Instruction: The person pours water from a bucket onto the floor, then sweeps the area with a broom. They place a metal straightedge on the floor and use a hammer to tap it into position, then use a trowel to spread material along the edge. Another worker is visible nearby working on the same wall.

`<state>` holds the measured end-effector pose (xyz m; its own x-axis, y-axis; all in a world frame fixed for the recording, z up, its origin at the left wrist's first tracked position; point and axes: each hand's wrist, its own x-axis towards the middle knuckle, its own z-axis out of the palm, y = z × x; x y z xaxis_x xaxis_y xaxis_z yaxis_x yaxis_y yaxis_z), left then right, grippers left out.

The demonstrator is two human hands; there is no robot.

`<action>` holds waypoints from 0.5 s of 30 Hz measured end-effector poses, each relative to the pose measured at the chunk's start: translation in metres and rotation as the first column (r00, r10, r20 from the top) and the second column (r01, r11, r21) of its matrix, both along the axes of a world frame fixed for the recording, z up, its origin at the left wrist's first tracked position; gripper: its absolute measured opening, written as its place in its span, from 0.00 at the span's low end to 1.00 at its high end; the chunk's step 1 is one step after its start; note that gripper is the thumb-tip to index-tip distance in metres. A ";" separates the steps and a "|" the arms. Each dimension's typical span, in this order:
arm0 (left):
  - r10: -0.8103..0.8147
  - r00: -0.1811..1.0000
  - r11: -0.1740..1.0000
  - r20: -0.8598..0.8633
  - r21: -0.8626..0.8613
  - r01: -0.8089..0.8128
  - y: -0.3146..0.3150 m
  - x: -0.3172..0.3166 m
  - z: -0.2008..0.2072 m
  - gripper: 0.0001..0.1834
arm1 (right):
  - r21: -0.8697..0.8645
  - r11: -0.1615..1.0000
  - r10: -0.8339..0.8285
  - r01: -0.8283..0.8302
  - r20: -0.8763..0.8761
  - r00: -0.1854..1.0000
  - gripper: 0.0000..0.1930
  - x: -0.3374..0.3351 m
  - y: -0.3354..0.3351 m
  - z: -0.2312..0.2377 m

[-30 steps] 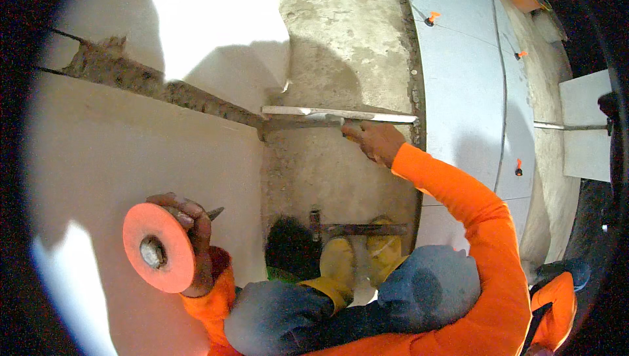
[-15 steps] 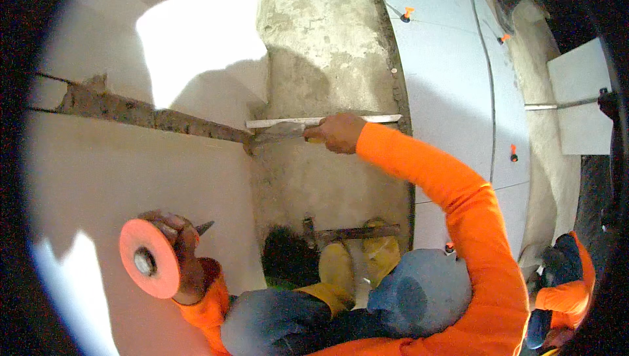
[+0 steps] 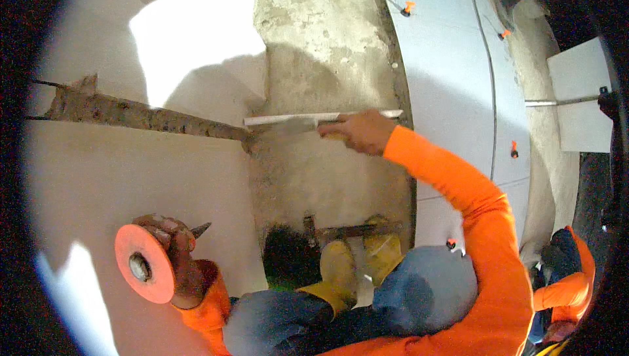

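Note:
My right hand is closed on the handle of a trowel. Its blade, blurred by motion, lies along a long white strip that crosses the rough concrete floor channel. Lower at the left, my left hand grips an orange disc with a round metal hub, like a reel. A dark pointed tip sticks out past the fingers on the other side. Below this hand is a large pale slab.
Grey tiles with small orange-knobbed clips line the right. A dark bar lies near my yellow boots, beside a black bristly thing. An orange-sleeved person is at the lower right.
My right hand has drawn the trowel to the right along the white strip. My left hand, with the orange disc, has shifted slightly left and down.

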<state>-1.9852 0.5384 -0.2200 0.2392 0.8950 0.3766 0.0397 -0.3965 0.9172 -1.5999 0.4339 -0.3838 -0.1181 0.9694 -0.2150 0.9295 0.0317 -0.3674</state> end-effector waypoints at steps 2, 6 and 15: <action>-0.006 1.000 1.000 0.001 0.004 0.006 -0.001 -0.003 0.001 0.19 | -0.083 0.994 -0.068 0.072 0.048 0.997 0.30 0.007 -0.007 0.002; -0.009 1.000 1.000 0.001 0.007 0.009 -0.003 -0.008 -0.001 0.19 | 0.066 0.998 0.017 -0.021 0.055 0.998 0.31 -0.029 0.009 -0.016; -0.056 0.998 0.998 0.029 -0.010 0.056 -0.001 -0.007 0.003 0.17 | -0.015 0.995 0.099 -0.101 -0.109 0.989 0.29 0.030 0.007 0.003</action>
<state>-1.9922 0.5371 -0.2169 0.2785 0.8846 0.3741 -0.0088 -0.3872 0.9220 -1.5698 0.4405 -0.3808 -0.2377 0.9472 -0.2150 0.8769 0.1140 -0.4670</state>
